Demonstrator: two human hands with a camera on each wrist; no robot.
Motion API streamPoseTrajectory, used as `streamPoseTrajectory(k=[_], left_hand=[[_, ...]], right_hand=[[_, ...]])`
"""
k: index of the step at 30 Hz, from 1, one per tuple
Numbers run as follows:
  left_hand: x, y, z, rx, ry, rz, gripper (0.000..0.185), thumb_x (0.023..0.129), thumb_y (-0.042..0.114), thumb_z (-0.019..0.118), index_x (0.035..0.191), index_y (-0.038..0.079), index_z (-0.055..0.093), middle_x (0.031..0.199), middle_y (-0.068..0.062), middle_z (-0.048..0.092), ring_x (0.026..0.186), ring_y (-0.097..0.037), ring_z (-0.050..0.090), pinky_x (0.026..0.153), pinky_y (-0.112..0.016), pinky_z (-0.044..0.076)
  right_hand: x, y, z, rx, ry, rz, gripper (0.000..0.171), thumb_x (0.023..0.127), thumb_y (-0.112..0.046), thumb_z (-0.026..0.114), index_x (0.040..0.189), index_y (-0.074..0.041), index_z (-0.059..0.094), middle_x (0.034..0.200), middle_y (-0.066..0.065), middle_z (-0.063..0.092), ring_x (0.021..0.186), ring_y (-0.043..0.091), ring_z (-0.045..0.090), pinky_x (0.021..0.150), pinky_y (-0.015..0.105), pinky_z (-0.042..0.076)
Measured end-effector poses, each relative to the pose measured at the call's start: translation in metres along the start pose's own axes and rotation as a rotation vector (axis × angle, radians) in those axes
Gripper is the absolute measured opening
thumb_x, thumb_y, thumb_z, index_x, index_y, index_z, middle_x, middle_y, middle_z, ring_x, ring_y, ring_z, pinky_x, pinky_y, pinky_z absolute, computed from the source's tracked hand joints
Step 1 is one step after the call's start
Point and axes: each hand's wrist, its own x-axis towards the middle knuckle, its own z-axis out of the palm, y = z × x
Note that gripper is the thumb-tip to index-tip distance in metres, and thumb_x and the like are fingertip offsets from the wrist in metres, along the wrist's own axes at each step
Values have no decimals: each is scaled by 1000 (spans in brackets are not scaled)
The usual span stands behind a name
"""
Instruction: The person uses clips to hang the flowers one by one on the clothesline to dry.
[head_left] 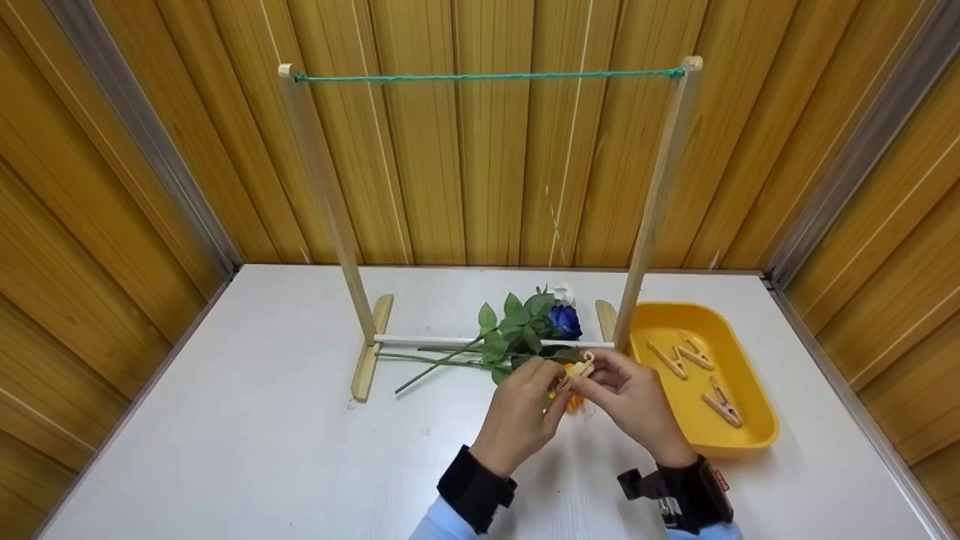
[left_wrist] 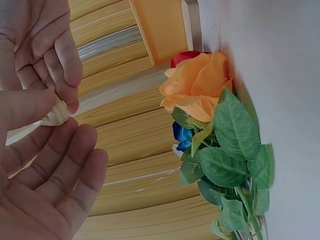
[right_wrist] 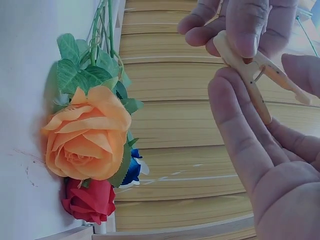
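In front of the wooden stand, both hands meet at a light wooden clothespin [head_left: 577,371]. My left hand [head_left: 517,412] pinches it between thumb and fingers. The right hand [head_left: 637,401] has its fingers along one leg of the clothespin [right_wrist: 257,95], its thumb close to the other leg. Below the hands lie artificial roses: an orange rose [right_wrist: 85,132], a red rose [right_wrist: 90,200] and a blue rose [head_left: 566,321]. Their green leaves [head_left: 517,330] and stems point left. In the head view, the hands hide most of the orange rose and the red one.
A green string [head_left: 487,76] runs between the tops of two wooden posts [head_left: 664,172]. Low down, a white bar [head_left: 420,341] joins them, with stems crossing it. On the right stands a yellow tray [head_left: 766,420] holding three clothespins [head_left: 721,405]. Wood-panelled walls [head_left: 487,172] surround the white table [head_left: 262,420].
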Motion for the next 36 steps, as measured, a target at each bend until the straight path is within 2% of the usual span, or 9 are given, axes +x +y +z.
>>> streamPoseTrajectory(k=[6,10,16,21,24,26,32,36], left_hand=[[1,2,3,36,6,41,15,96,21,75,98,13,63,88,2,58,73,-7,52,63,-17,41],[2,3,5,58,7,53,16,95,21,76,97,13,63,86,2,56,71,-8,49,62,-17,39],[1,1,7,78,-14,30,14,95,20,75,98,12,64,87,0,59,72,-8,53,62,-18,43],[-1,-6,5,92,-59,-20,12,93,16,77,98,10,67,90,-1,62,78,-14,59,68,-25,49],[-2,-15,2,108,-66,-58,12,91,12,77,100,9,70,92,-2,65,82,-17,63,73,-28,53],[-4,-24,0,133,-45,-81,12,90,10,77,99,7,70,92,-4,66,83,-18,63,73,-30,54],[-8,-63,-11,243,96,-139,14,83,1,79,91,2,67,83,-9,60,73,-25,60,65,-38,51],[-10,-87,-20,312,151,-201,17,79,-3,80,84,0,64,77,-11,56,68,-29,57,62,-42,49]], right_hand=[[1,-1,0,4,-3,35,28,91,2,75,118,9,68,89,15,75,74,11,74,66,25,60],[1,-1,-1,-16,-5,25,27,91,2,75,116,8,68,89,16,75,72,12,73,64,24,58],[1,-1,-2,-37,-22,14,31,90,3,76,119,6,68,107,22,73,83,13,74,73,22,60],[1,-1,-3,-49,-21,24,35,87,4,78,121,5,68,109,20,73,90,15,74,78,21,59],[2,0,-5,-58,-18,29,36,85,5,80,120,5,69,109,19,74,93,16,74,80,21,59],[2,0,-6,-62,-19,33,36,85,5,81,119,5,69,109,20,73,95,18,74,80,22,59],[1,-1,-10,-72,-17,95,37,86,4,80,122,4,71,111,18,73,99,21,73,83,26,59],[1,-3,-12,-62,-4,162,39,86,3,80,124,2,71,112,16,74,101,22,72,86,27,59]])
